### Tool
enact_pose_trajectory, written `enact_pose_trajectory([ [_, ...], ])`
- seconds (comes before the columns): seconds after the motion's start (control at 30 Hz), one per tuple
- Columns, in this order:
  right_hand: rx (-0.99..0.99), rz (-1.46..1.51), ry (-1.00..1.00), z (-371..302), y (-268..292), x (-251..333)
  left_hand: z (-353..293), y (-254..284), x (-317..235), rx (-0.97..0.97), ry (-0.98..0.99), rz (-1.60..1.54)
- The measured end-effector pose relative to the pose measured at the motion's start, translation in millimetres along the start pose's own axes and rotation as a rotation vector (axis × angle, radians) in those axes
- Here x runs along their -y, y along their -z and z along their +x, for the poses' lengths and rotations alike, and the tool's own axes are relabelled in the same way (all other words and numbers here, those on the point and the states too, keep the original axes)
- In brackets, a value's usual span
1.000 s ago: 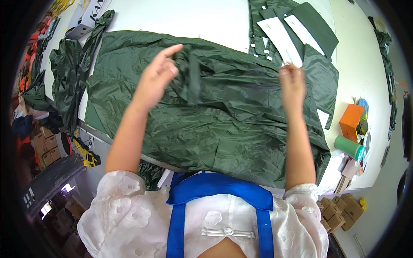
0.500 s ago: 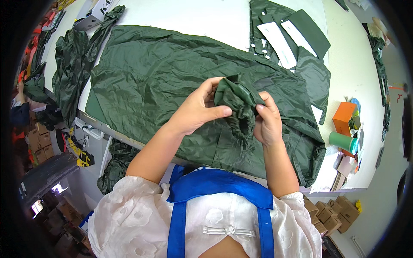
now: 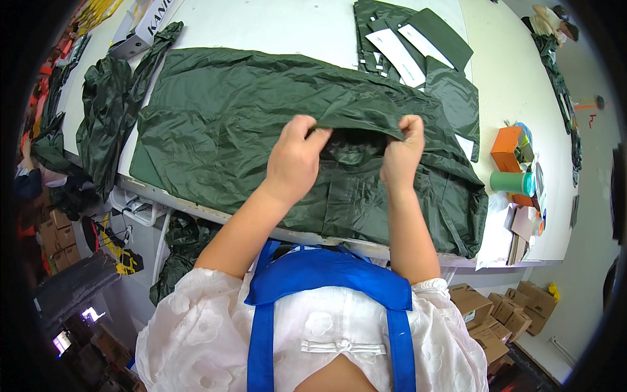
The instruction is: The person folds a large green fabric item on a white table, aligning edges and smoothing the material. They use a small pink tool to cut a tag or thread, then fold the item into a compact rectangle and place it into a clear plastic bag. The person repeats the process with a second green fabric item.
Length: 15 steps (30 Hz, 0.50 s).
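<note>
Both my hands are closed on the edge of a dark green fabric piece [image 3: 360, 127], stretched wide between them. My left hand [image 3: 294, 160] pinches its left end, and my right hand [image 3: 402, 153] grips the right end; some fingers are hidden. Below the taut, slightly arched upper edge is a dark opening showing crumpled, shiny cloth inside. Beneath my hands a large dark green garment [image 3: 215, 130] of thin, shiny cloth lies spread and wrinkled across the table. Whether the stretched piece is joined to it, I cannot tell.
Folded dark green pieces with white cards [image 3: 395, 59] lie at the far right. An orange box [image 3: 508, 149] and a green cylinder [image 3: 511, 181] stand nearer. Bunched green cloth [image 3: 108, 114] hangs over the left edge, by a white box [image 3: 140, 32]. Cardboard boxes [image 3: 471, 304] sit below right.
The bunched, gathered fabric between my hands is now pulled out sideways into a wide edge. My hands have moved farther apart, and my view has shifted slightly.
</note>
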State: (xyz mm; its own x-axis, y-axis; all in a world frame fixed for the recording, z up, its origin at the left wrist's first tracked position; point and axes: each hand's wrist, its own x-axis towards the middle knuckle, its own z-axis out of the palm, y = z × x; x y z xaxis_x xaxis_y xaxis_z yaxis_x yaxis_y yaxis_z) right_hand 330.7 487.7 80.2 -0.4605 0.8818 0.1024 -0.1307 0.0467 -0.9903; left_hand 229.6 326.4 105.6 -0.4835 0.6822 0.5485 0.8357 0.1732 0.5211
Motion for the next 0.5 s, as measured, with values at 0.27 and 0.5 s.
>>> enact_pose_trajectory([
  [0.27,0.32,-0.236,-0.074,-43,-27,18,-24,7,23,0.138,0.553,-0.681],
  [0.5,0.442,-0.317,-0.008,-17,-23,-5,1,6,72,0.399,0.529,-0.169],
])
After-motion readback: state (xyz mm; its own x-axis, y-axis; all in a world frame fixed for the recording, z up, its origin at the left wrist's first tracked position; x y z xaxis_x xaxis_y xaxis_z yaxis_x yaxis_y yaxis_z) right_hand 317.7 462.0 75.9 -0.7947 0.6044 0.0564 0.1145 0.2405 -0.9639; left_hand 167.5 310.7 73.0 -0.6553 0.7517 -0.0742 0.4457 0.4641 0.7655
